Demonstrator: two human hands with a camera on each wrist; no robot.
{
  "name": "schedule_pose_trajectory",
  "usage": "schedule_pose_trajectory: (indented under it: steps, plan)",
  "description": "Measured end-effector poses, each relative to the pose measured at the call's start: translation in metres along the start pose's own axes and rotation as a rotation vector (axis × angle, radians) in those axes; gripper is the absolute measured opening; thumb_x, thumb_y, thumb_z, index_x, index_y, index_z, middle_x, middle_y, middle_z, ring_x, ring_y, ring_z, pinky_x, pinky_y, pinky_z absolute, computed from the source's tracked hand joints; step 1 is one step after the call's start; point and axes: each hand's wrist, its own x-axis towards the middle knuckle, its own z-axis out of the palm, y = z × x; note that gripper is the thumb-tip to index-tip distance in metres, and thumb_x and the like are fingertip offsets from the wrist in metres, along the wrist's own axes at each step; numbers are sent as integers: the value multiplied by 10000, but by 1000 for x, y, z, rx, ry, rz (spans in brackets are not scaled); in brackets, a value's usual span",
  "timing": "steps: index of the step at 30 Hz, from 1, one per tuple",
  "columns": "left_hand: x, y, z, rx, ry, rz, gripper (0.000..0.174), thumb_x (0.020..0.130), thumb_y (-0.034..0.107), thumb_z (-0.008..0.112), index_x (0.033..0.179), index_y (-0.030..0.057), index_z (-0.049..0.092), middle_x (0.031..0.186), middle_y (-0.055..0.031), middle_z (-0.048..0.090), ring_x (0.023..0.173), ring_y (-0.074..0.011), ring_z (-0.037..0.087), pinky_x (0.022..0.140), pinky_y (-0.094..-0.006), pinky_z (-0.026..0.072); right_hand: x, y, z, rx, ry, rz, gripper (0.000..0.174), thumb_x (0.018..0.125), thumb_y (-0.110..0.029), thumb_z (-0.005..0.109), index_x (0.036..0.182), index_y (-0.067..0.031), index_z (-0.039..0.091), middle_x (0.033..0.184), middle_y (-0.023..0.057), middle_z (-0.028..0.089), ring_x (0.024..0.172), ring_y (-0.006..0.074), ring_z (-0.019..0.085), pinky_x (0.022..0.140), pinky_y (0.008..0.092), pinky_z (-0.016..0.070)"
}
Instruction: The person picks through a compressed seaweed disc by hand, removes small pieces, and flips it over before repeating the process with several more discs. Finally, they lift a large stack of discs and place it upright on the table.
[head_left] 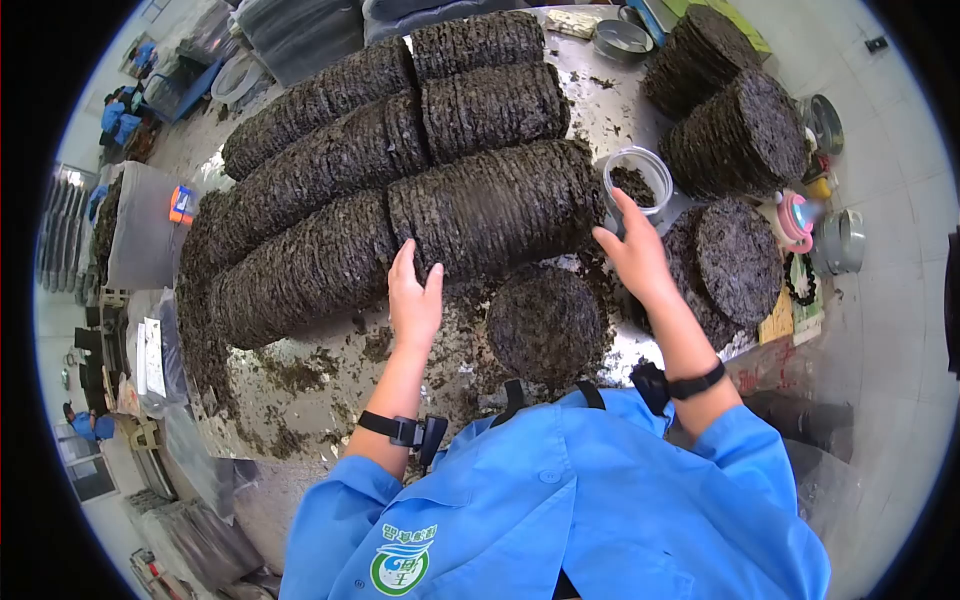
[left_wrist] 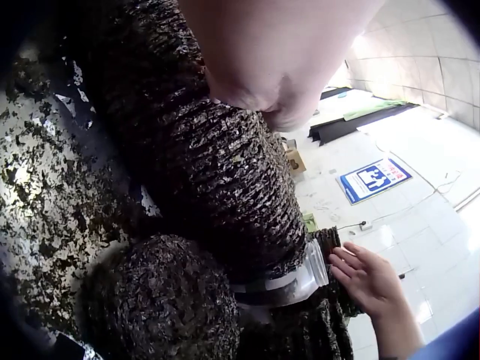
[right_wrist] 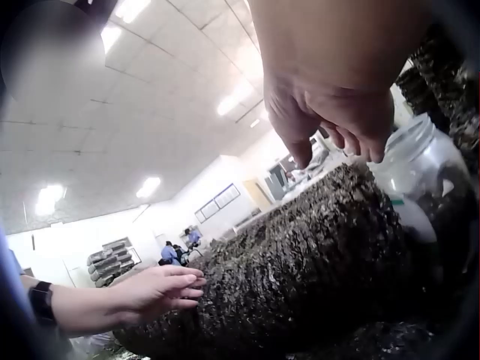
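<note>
In the head view, a long front row of round dark dried seaweed cakes [head_left: 490,205] lies on its side across the metal table. My left hand [head_left: 414,308] is at the near side of this row, by the seam between its two sections, with fingers extended. Beyond the row's right end is my right hand [head_left: 640,258], thumb and forefinger spread around no object. A clear plastic jar [head_left: 638,180] with loose seaweed bits inside stands just past those fingertips. One flat round seaweed cake [head_left: 545,322] lies between my forearms.
Two more rows of cakes [head_left: 490,110] lie behind the front one. Tilted stacks [head_left: 735,135] and a flat pile [head_left: 738,260] stand at the right, near a pink-lidded cup [head_left: 797,222]. Seaweed crumbs [head_left: 290,372] litter the metal tabletop. Full plastic bags [head_left: 300,35] stand at the back.
</note>
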Motion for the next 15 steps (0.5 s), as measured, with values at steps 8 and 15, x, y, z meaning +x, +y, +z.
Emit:
schedule_pose_trajectory:
  steps: [8, 15]
  plan:
    - [13, 11, -7, 166, 65, -138, 542, 785, 152, 656, 1260, 10, 436, 1262, -168, 460, 1148, -344, 479, 973, -396, 397, 27, 25, 62, 98, 236, 44, 566, 773, -47, 636, 1282, 35, 404, 1312, 205, 439, 1230, 322, 427, 1052, 371, 318]
    - [19, 13, -7, 219, 17, -227, 638, 768, 162, 674, 1308, 4, 373, 1288, -192, 459, 1174, -351, 470, 994, -384, 384, 11, 47, 79, 200, 244, 211, 645, 782, -98, 669, 1325, 55, 357, 1321, 228, 440, 1229, 318, 439, 1053, 368, 313]
